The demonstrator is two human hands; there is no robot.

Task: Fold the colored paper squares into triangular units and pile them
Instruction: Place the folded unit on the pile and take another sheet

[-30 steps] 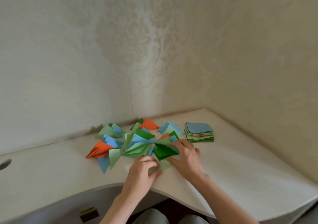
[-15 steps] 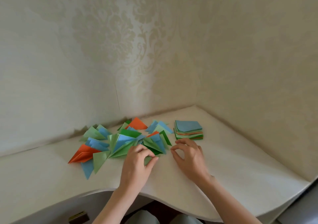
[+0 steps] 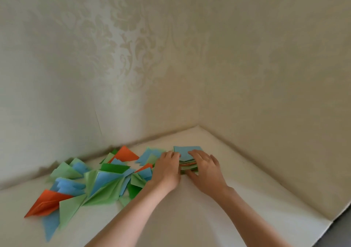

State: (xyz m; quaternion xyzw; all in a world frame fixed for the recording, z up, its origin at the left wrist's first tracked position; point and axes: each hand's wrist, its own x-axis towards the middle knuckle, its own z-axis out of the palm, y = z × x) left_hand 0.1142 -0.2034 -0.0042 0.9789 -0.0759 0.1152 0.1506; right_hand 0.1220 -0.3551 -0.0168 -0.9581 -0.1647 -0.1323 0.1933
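Reaching to the stack of paper squares (image 3: 187, 152) near the wall corner, your right hand (image 3: 206, 169) lies on it, fingers spread, and your left hand (image 3: 167, 170) touches its left edge; whether either grasps a sheet, I cannot tell. Folded triangles (image 3: 98, 182) lie left of the stack.

Matt coloured paper squares (image 3: 187, 152) lie stacked between the hands. Left of them, matt folded paper triangles (image 3: 106, 186) cover a smooth, pale tabletop (image 3: 237, 189).
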